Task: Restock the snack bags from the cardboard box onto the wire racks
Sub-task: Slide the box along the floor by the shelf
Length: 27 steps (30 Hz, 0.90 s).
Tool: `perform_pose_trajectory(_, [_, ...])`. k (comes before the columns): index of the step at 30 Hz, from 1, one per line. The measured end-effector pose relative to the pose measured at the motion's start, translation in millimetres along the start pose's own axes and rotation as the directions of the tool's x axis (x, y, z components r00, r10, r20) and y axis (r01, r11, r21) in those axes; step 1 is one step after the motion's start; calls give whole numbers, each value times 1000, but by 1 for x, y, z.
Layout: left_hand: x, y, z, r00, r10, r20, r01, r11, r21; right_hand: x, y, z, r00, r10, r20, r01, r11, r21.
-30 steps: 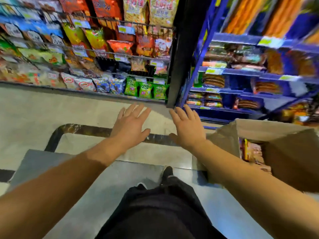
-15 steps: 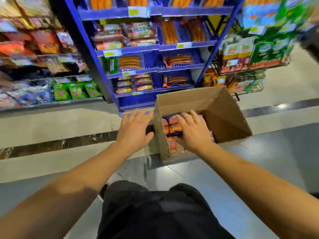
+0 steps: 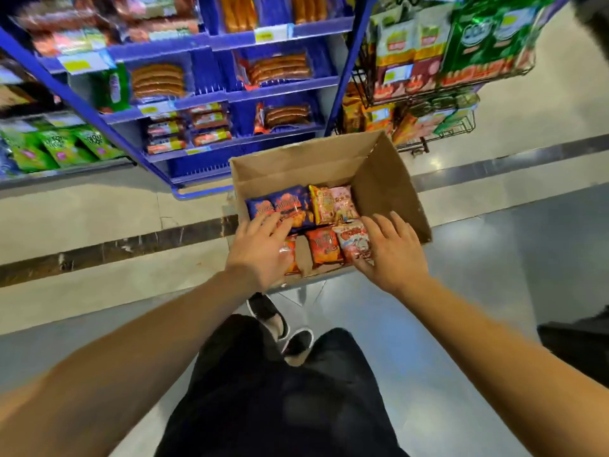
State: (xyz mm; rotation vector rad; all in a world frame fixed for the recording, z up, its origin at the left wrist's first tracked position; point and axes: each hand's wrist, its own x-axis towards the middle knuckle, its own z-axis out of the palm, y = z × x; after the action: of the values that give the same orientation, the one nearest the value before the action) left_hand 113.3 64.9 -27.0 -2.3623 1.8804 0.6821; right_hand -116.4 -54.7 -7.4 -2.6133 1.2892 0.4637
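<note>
Head view: a person looks down into an open cardboard box (image 3: pixel 389 179) on the floor.
Left hand (image 3: pixel 260 249): fingers spread, resting over the blue snack bags (image 3: pixel 286 206).
Box contents: blue bags far left, yellow and pink bags (image 3: pixel 333 204) far right, orange bag (image 3: pixel 324 247) near middle.
Right hand (image 3: pixel 389 249): fingers loosely apart, thumb touching the red-and-white bag (image 3: pixel 354 240).
Wire rack (image 3: pixel 438 90): far right, holding green and red packets.
</note>
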Motion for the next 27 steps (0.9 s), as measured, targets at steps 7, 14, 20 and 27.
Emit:
perform_pose_trajectory(7, [72,7,66,967,-205,152,220,972,-84,78,53,59,988,-71,139,68,997,26])
perform_pose_trajectory(14, [155,-4,168,919,-353,174,384,903,-195,184,84,171,934,-90,346,18,978,206])
perform_pose_trajectory(20, [218,-27,291,834,-462,302,536,810,-237,248,88,306,848,51,528,-257,910,324])
perform_pose_trajectory(27, [287,-69,430,733,-555,394,673,678,-297,313,84,453,790,110,603,-430,800,418])
